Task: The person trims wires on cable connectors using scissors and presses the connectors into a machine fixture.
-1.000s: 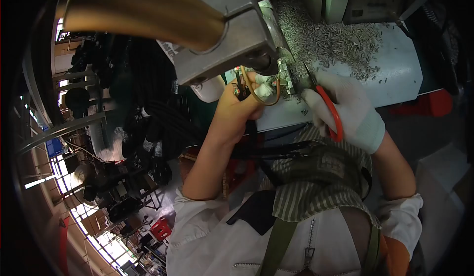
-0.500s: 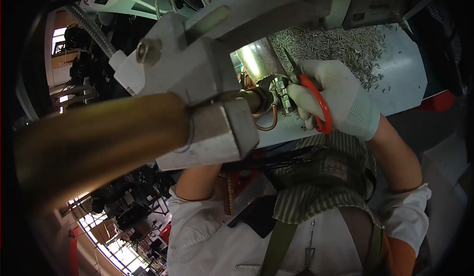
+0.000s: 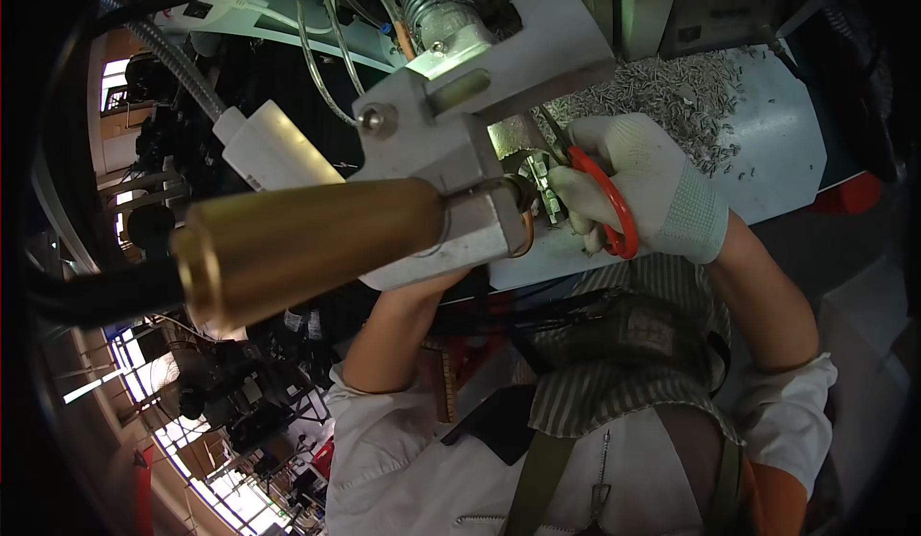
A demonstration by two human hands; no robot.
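My right hand (image 3: 645,183) wears a white knit glove and is closed on red-handled scissors (image 3: 619,212). Their dark blades point up and to the left. Beside my fingertips is a small metal part (image 3: 545,189) with a bright, stepped surface; I cannot tell whether my fingers touch it. A coppery tube (image 3: 527,236) curves just left of it. My left forearm (image 3: 398,330) reaches up behind the metal machine head (image 3: 436,138), which hides my left hand. A large brass-coloured cylinder (image 3: 317,238) juts from that head toward me.
Many small metal pins (image 3: 662,99) lie heaped on the white work surface (image 3: 782,142) behind my right hand. A grey box with a red display (image 3: 734,8) stands at the back right. Hoses (image 3: 422,3) and a cable (image 3: 173,47) run at the upper left.
The machine head and brass cylinder appear farther from the camera and shifted right, showing the cylinder's near end. My right hand with the scissors sits slightly farther left in view.
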